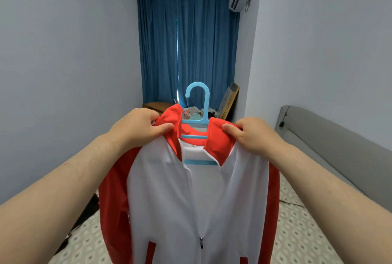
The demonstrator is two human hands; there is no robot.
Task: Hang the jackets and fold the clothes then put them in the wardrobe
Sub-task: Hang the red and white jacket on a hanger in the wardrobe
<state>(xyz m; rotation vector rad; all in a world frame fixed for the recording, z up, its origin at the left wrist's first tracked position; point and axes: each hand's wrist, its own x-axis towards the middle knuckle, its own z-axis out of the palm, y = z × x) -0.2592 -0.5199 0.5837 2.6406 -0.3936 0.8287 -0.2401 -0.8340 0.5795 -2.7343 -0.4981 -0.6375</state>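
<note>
Left hand (139, 126), right hand (253, 135) each pinch jacket (165, 189) collar; hanger (198, 102) shoulders hidden inside; hem cut off.

jacket (167, 195): white body, red collar and sleeves. hanger (198, 102): light blue. curtain (184, 40): dark blue. bedsheet (297, 232): pale with grey diamond pattern. headboard (331, 147): grey. walls (63, 51): pale blue-grey.

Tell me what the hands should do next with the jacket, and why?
Probably move one hand to the hook of the blue hanger. The left hand and right hand both pinch the jacket at its collar, and the hanger already sits inside.
</note>
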